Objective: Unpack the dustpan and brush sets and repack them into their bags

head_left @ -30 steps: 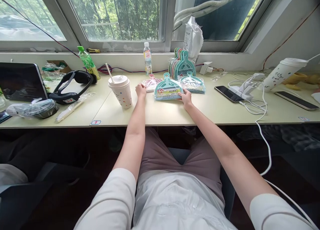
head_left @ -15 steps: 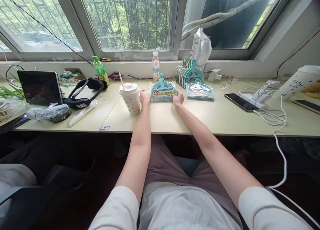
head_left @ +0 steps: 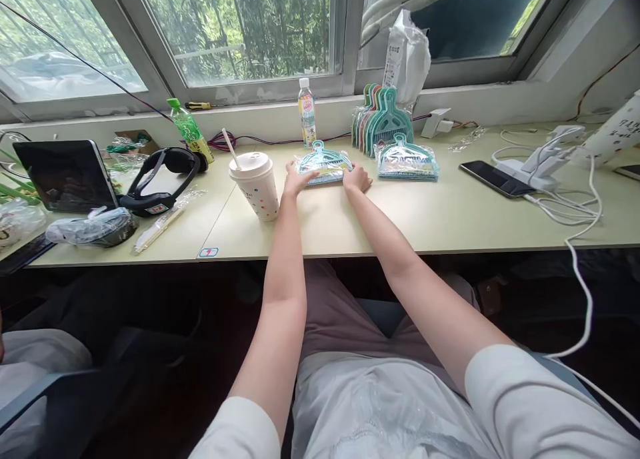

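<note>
A small teal dustpan in clear wrapping (head_left: 327,161), with a printed label, lies nearly flat on the table in front of me. My left hand (head_left: 298,178) holds its left edge, with the thumb over the top. At the right edge, my right hand (head_left: 357,178) has its fingers bent around the side. Just right of it lies another wrapped teal dustpan (head_left: 407,162). Behind that, a row of several dustpans in teal, green and pink (head_left: 385,122) stands upright. A white lidded cup with a straw (head_left: 256,186) is close to my left forearm.
Along the back stand a clear labelled bottle (head_left: 307,116), a green bottle (head_left: 189,131) and a white bag (head_left: 407,56). Left are a tablet (head_left: 65,176) and a black headset (head_left: 163,179). A phone (head_left: 495,179) and a power strip with white cables (head_left: 537,169) lie right.
The dustpan between my hands has tipped back from a raised slant to nearly flat. My left thumb now lies across it. The camera view has shifted slightly.
</note>
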A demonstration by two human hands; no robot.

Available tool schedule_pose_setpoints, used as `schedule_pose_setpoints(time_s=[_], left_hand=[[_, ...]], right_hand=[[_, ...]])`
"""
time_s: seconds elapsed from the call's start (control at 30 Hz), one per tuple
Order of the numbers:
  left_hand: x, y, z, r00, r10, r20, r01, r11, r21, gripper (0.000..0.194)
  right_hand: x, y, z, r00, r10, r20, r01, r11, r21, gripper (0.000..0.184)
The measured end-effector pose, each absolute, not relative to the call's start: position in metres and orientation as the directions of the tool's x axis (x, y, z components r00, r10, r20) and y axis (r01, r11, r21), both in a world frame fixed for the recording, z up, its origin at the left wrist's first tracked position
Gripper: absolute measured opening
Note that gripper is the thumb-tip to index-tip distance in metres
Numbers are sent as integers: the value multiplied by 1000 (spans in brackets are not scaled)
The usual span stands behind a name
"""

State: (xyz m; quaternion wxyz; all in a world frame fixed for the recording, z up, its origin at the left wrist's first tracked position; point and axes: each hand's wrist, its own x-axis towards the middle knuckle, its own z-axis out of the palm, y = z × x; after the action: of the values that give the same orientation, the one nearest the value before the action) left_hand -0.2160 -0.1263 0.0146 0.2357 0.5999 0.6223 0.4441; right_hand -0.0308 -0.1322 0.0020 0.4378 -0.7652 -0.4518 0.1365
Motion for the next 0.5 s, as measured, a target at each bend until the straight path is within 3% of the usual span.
schedule_pose_setpoints(time_s=[0.1, 0.27, 0.43, 0.5], left_hand=[[-213, -132, 14, -233, 959, 162, 596, 10, 803, 65], [-206, -141, 16, -385, 903, 189, 623, 103, 776, 33], [-196, -148, 22, -411, 887, 211, 666, 133, 734, 34], [-193, -149, 23, -412, 884, 221, 674, 132, 727, 33]], right_hand=[[-30, -132, 1, 521, 831, 195, 603, -197, -773, 24], [-32, -132, 0, 476, 855, 206, 670, -201, -714, 26], [-34, -140, 5, 473, 861, 188, 665, -209, -717, 34], [-37, -148, 8, 500, 816, 291, 671, -153, -725, 38]])
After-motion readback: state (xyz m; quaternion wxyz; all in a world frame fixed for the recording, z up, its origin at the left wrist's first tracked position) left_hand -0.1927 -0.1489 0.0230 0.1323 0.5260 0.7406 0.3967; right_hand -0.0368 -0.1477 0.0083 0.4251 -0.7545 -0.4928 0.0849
